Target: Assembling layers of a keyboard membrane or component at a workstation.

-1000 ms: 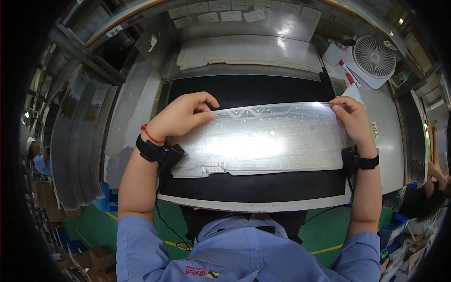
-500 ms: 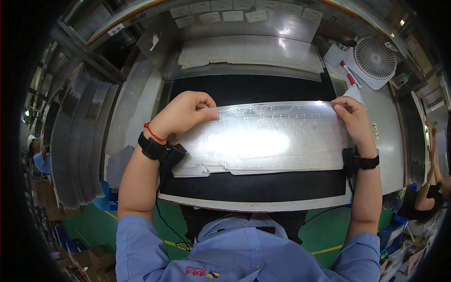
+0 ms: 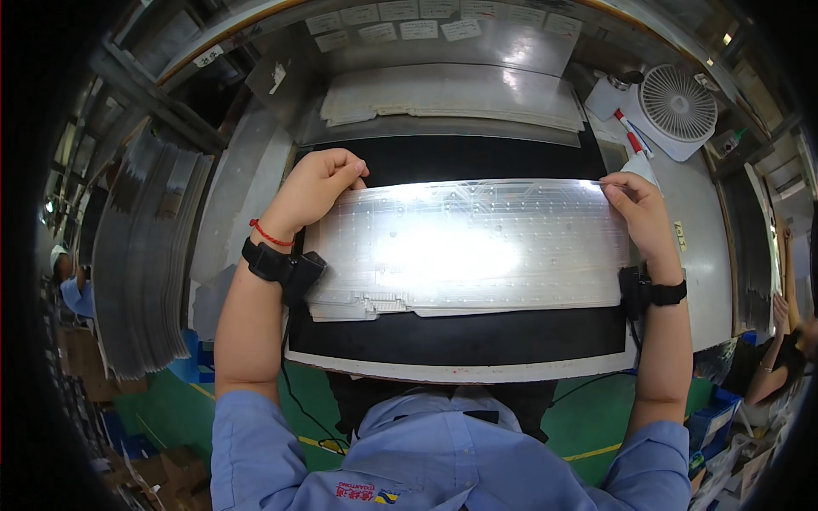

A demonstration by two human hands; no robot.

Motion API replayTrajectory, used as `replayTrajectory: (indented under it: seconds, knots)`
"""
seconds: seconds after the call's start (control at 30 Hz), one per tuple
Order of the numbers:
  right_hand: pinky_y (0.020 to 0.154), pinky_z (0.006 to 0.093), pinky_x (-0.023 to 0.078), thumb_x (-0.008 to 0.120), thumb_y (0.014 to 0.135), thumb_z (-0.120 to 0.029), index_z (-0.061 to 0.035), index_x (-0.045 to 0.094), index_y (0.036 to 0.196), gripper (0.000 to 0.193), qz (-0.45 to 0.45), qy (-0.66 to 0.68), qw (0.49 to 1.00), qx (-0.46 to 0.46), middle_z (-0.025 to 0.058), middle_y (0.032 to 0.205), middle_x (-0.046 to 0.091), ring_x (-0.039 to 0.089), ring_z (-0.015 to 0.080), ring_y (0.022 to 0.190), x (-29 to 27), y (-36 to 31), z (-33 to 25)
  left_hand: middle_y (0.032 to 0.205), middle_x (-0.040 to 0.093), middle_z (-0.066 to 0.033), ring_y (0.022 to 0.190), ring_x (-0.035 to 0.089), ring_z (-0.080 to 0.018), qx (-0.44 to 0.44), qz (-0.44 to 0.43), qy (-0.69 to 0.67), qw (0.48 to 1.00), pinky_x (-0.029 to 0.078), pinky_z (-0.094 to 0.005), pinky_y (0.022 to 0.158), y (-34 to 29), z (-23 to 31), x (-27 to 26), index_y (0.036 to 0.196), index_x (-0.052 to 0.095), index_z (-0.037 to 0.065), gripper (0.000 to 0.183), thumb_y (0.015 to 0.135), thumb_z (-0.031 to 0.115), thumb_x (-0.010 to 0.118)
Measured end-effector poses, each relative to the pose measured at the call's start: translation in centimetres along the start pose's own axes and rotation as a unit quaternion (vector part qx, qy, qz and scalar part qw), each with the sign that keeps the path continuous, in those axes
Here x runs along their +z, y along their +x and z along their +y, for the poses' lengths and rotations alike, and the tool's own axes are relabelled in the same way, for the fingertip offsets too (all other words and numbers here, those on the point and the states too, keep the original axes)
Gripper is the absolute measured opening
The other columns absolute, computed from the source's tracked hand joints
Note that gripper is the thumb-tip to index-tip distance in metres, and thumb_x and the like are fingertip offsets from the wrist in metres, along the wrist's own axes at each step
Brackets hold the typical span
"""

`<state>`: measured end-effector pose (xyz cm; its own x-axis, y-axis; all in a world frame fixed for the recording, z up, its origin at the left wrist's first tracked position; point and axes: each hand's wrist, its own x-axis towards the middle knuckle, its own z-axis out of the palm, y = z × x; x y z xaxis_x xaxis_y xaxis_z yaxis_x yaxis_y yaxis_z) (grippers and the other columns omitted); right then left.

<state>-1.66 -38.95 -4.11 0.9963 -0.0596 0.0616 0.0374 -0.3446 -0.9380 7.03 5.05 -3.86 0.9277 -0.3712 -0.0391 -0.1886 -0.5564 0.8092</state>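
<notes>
A stack of thin, clear plastic sheets point(image 3: 443, 247) with fine printed lines and dots lies in front of me, a bright glare across its middle. Its near left edge is notched and stepped. My left hand point(image 3: 315, 192) is closed at the far left corner, thumb against curled fingers, at the top sheet's edge; the exact grip is partly hidden. At the far right corner, my right hand point(image 3: 639, 213) pinches the sheet's edge between thumb and fingers. Both wrists carry black straps with small devices.
Under the stack is a black mat point(image 3: 460, 341). Behind it, more sheets point(image 3: 452, 89) lie on a metal tray. A white fan point(image 3: 677, 102) and a red marker point(image 3: 632, 140) are at the far right. Tall sheet stacks point(image 3: 145, 255) stand at left. Another person's arm shows at far right.
My left hand has shifted left and away from me, its thumb drawn off the sheet's face to the corner. The top sheet now lies flatter; my right hand has barely moved.
</notes>
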Motion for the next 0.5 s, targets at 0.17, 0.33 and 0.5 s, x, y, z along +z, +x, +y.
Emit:
replayTrajectory:
  seconds: [0.17,0.33,0.5]
  knots:
    - [0.058,0.0191,0.037,0.060,0.093,-0.015,-0.0037,0.065,0.100,0.015,0.033,0.012,0.999,-0.022,-0.0049,0.078,0.057,0.047,0.0032,0.065,-0.4,0.4,0.8,0.080,0.067,-0.0039,0.072,0.058,-0.0073,-0.026,0.021,-0.095,0.995,0.047,-0.0229,0.065,0.6,-1.3,-0.8,0.087,0.065,0.002,0.022,0.095,0.020,0.056]
    - [0.063,0.0188,0.039,0.059,0.094,-0.016,-0.0042,0.065,0.101,0.016,0.077,0.056,0.995,-0.018,-0.0044,0.082,0.058,0.049,0.0040,0.070,-0.7,0.6,1.5,0.091,0.067,-0.0059,0.075,0.060,-0.0079,-0.080,0.043,-0.308,0.947,0.048,-0.0209,0.066,0.9,-1.7,-1.0,0.098,0.063,0.004,0.026,0.098,0.026,0.049]
    - [0.068,0.0184,0.040,0.058,0.094,-0.017,-0.0036,0.064,0.101,0.016,0.097,0.095,0.991,-0.001,-0.0039,0.084,0.058,0.051,0.0043,0.075,-0.9,0.5,1.1,0.087,0.064,-0.0019,0.069,0.056,-0.0055,-0.064,-0.018,-0.274,0.960,0.046,-0.0205,0.061,1.6,-3.4,-1.2,0.106,0.060,0.003,0.028,0.100,0.027,0.045]
